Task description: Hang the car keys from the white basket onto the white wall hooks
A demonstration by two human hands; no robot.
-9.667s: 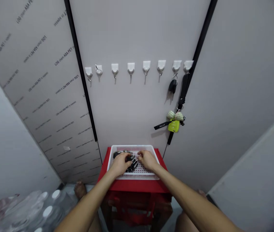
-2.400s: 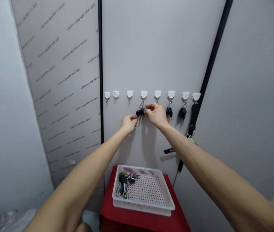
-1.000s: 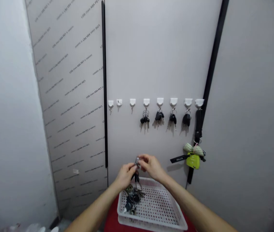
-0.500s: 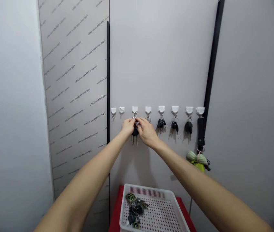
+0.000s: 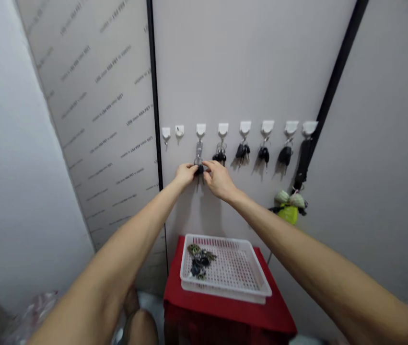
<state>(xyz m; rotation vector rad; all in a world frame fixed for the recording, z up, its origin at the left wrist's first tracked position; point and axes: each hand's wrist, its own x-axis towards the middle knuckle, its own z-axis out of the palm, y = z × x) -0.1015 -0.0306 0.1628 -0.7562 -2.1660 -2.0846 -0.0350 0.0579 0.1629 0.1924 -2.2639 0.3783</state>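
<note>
A bunch of keys point(image 5: 200, 169) with a black key head hangs by a metal clip point(image 5: 199, 147) from the third white hook point(image 5: 201, 129) from the left. At its left side, my left hand point(image 5: 186, 174) is closed, thumb and fingertips pinching the black key head. My right hand point(image 5: 219, 179) is just to the right of the keys, its index finger and thumb apart; whether a fingertip touches the keys is hard to see. Beside it, another bunch of black keys point(image 5: 220, 156) hangs from the fourth hook point(image 5: 223, 129).
More black keys point(image 5: 263, 154) hang from hooks to the right, ending with a black strap point(image 5: 302, 163) and a yellow-green pouch point(image 5: 288, 213). Below, a white perforated basket point(image 5: 257, 286) holds several keys and key rings point(image 5: 200, 261), standing on a red-covered stand point(image 5: 225, 309).
Both hands have moved down from the clip to the keys' black head, leaving the clip uncovered on the hook. The view has tilted downward, showing more of the red stand.
</note>
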